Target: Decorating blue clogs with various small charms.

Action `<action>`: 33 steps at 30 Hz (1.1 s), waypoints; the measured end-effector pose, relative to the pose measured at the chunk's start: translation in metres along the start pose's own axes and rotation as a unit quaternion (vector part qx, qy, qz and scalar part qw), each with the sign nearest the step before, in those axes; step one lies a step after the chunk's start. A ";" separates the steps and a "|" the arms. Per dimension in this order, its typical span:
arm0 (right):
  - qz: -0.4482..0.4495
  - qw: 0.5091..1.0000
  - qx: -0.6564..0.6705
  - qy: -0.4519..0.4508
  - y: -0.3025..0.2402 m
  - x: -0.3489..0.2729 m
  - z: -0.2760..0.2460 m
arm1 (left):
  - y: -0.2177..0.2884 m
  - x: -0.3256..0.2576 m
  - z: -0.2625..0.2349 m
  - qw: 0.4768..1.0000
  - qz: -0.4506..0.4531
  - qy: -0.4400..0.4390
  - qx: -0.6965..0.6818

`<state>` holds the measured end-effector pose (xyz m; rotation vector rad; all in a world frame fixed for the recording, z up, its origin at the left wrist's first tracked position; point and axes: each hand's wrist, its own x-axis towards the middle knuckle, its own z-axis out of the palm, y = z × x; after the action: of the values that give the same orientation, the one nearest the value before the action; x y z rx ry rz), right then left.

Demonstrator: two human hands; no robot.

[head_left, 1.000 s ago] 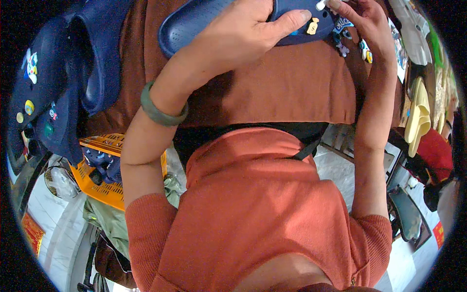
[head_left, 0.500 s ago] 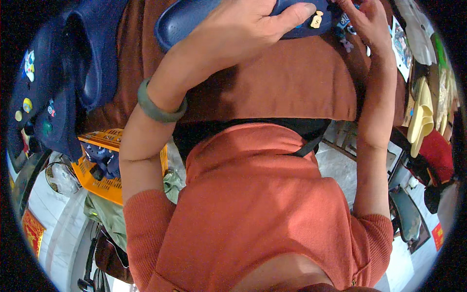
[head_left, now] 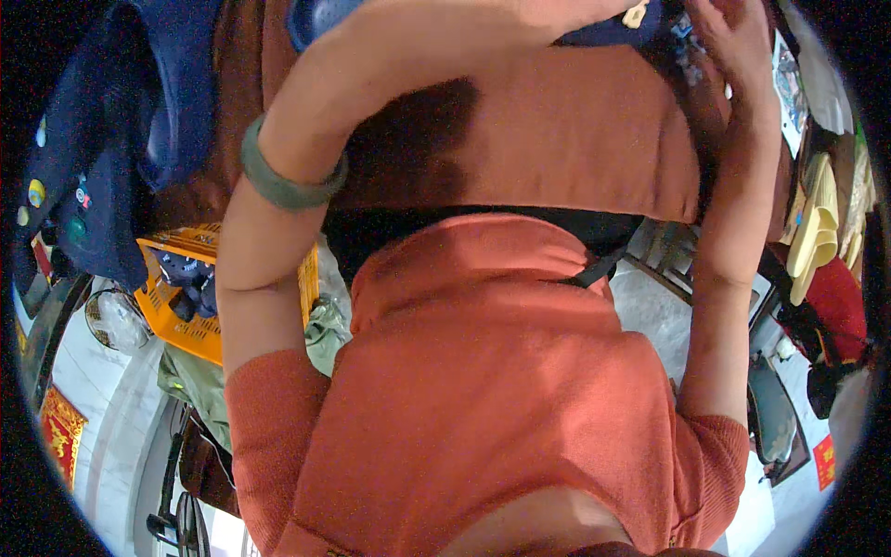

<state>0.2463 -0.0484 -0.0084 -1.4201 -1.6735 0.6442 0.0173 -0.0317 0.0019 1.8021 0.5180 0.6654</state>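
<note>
A navy blue clog [head_left: 317, 20] lies at the top of the view on a brown cloth [head_left: 557, 130], partly cut off by the edge. My left hand [head_left: 529, 17] reaches across and grips it, the thumb running toward a small yellow bag-shaped charm [head_left: 636, 14] on the clog. The other fingers are out of sight. At the upper right, my right hand [head_left: 738, 37] is beside the clog's right end, over a cluster of small colourful charms [head_left: 687, 48]. Its fingertips are cut off and blurred, so what they hold cannot be made out.
On the left are more navy clogs [head_left: 181, 102], some with charms. Below them an orange basket [head_left: 181, 320] holds dark items. Pale yellow slippers [head_left: 817, 227] and a red item [head_left: 840, 306] are at the right. A green bag [head_left: 195, 385] lies lower left.
The clog and both hands appear higher and the charm farther right. More of my left hand is now cut off by the upper edge; the whole view has also shifted slightly.
</note>
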 end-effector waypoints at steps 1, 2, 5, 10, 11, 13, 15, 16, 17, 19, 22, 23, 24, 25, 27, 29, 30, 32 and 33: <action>0.009 1.000 0.023 -0.013 -0.014 -0.004 -0.001 | -0.002 0.000 0.000 0.999 0.032 0.002 -0.008; -0.002 1.000 0.025 0.011 -0.009 -0.008 0.004 | -0.006 0.000 0.002 0.998 0.063 0.004 -0.015; -0.041 0.999 -0.010 0.026 -0.001 -0.004 0.002 | -0.031 0.001 0.005 0.959 0.162 0.028 0.229; -0.141 0.973 -0.183 -0.019 -0.007 -0.001 -0.007 | -0.037 -0.013 0.006 0.754 0.297 0.094 0.579; -0.163 0.966 -0.198 -0.017 -0.005 -0.002 -0.007 | -0.035 -0.015 0.004 0.729 0.288 0.082 0.616; -0.161 0.968 -0.191 -0.019 -0.004 -0.002 -0.007 | -0.035 -0.014 0.003 0.702 0.277 0.069 0.652; -0.161 0.969 -0.186 -0.018 -0.001 -0.001 -0.007 | -0.037 -0.012 0.003 0.729 0.297 0.090 0.610; -0.161 0.968 -0.193 -0.004 0.004 0.001 -0.006 | -0.035 -0.011 0.003 0.726 0.301 0.092 0.611; -0.161 0.967 -0.200 0.010 0.006 0.002 -0.007 | -0.032 -0.011 0.003 0.736 0.299 0.090 0.601; -0.163 0.969 -0.187 0.004 0.009 0.004 -0.007 | -0.030 -0.010 0.002 0.747 0.295 0.084 0.590; -0.095 0.991 -0.093 -0.001 0.006 0.005 -0.007 | -0.030 -0.010 0.001 0.772 0.275 0.066 0.569; -0.023 1.000 -0.011 0.001 0.003 0.004 -0.007 | -0.032 -0.010 0.000 0.777 0.274 0.058 0.564; 0.049 0.996 0.072 0.002 0.002 0.004 -0.007 | -0.030 -0.008 0.000 0.781 0.273 0.049 0.559; 0.070 0.996 0.042 0.038 0.002 0.004 -0.008 | -0.027 -0.009 0.001 0.781 0.275 0.051 0.559; 0.086 0.995 0.023 0.038 0.006 0.009 -0.017 | -0.016 -0.014 0.002 0.817 0.197 0.009 0.542; 0.109 0.993 0.043 0.030 0.007 0.011 -0.024 | -0.026 -0.008 -0.001 0.847 0.217 0.012 0.486; 0.105 0.993 0.041 0.031 0.009 0.012 -0.027 | -0.027 -0.004 -0.002 0.873 0.234 0.011 0.427; 0.089 0.984 0.156 0.021 0.013 0.015 -0.032 | -0.026 0.003 0.001 0.995 0.043 -0.007 0.089; 0.090 0.977 0.195 0.006 0.015 0.014 -0.037 | -0.022 0.009 0.002 0.950 -0.157 -0.032 -0.268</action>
<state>0.2854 -0.0363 0.0029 -1.2904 -1.3257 1.0031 0.0249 -0.0200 -0.0180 1.1925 0.5075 0.4665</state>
